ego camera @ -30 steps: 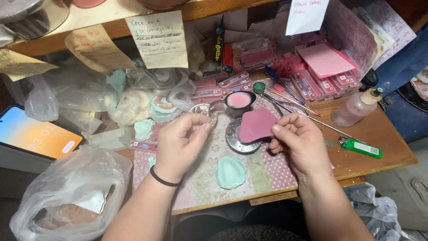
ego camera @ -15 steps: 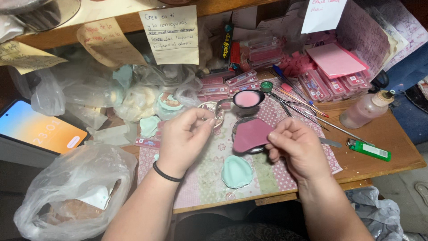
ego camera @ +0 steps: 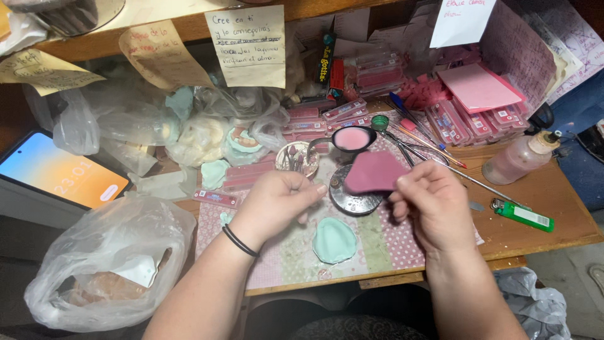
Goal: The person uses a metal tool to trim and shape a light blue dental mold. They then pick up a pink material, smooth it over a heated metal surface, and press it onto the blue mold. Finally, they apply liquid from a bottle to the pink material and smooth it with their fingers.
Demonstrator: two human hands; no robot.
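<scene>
Cluttered desk, pink sheet being shaped.
A pink sheet is pinched by right hand fingers; left hand fingers are curled shut, nothing seen held; careful trimming is probably needed next.

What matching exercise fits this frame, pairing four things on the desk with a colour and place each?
Things:
1. soft sheet
2. lighter
3. moulded piece
4. phone

Colour and place:
A. green, at the desk's right edge
B. pale mint, lying on the patterned mat
C. lit orange and blue, far left
D. dusty pink, held by the right hand

Pairs: 1-D, 2-A, 3-B, 4-C
</scene>
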